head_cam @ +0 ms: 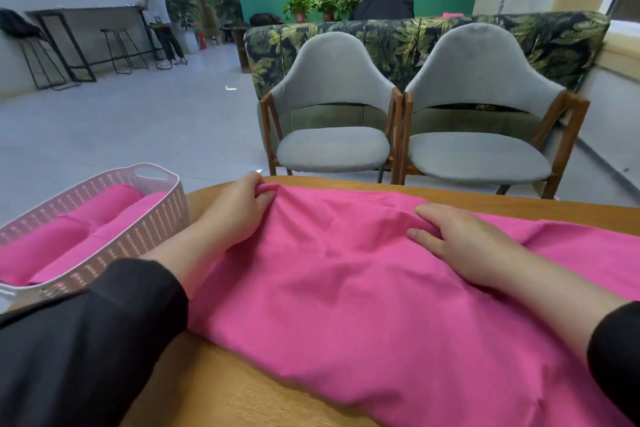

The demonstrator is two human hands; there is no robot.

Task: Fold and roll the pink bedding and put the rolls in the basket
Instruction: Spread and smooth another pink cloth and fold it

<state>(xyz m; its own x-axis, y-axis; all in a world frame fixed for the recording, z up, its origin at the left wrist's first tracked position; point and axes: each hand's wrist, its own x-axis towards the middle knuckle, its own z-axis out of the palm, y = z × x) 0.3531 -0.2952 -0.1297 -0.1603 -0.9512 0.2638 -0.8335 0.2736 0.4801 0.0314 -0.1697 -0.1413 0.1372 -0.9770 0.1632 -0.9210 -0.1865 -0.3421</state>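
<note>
- Two hands lie on the pink bedding (363, 288), spread across the tabletop (221, 388).
- Left hand (235, 211), at 11 o'clock of the cloth: fingers pinch its far edge.
- Right hand (460, 239), at 1 o'clock: fingers curl into a raised fold, gripping it.
- Basket (152, 229), at 9 o'clock, touching the left forearm: two pink rolls (86, 222) lie inside, side by side.

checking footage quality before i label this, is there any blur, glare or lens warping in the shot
Head view: wide-angle warping bows the table edge and tilts the walls at the frame's sides; light is soft and even, with only faint shadows in the folds of the pink bedding; one small bright reflection on the floor; the left hand and right hand are fairly sharp, the background people softer.
</note>
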